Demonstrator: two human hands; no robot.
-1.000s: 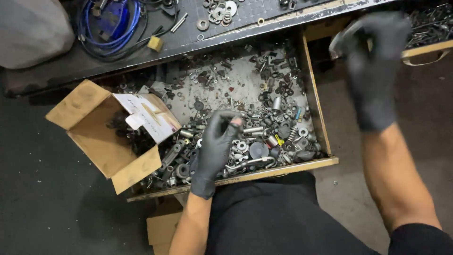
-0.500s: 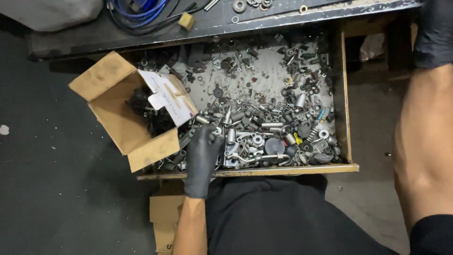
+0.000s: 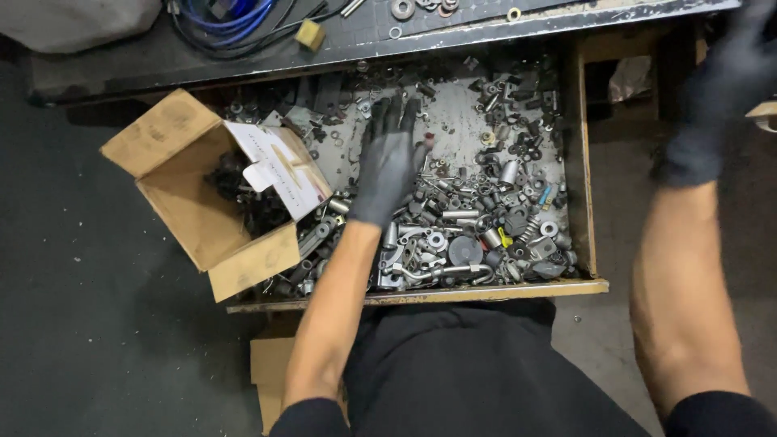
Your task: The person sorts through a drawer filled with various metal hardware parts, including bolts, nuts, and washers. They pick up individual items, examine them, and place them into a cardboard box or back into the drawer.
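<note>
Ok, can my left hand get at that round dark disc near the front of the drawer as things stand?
Probably yes. The left hand lies flat over the loose parts in the open drawer, and the round dark disc sits uncovered on top of the pile, nearer the front edge, with nothing above it.

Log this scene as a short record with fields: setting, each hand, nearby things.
setting: open wooden drawer full of mixed metal hardware, under a dark workbench
left hand: black glove, fingers spread flat, palm down over the parts
right hand: black glove, raised beside the drawer, blurred, grip unclear
nearby: open cardboard box at the drawer's left end; blue cable on the workbench
</note>
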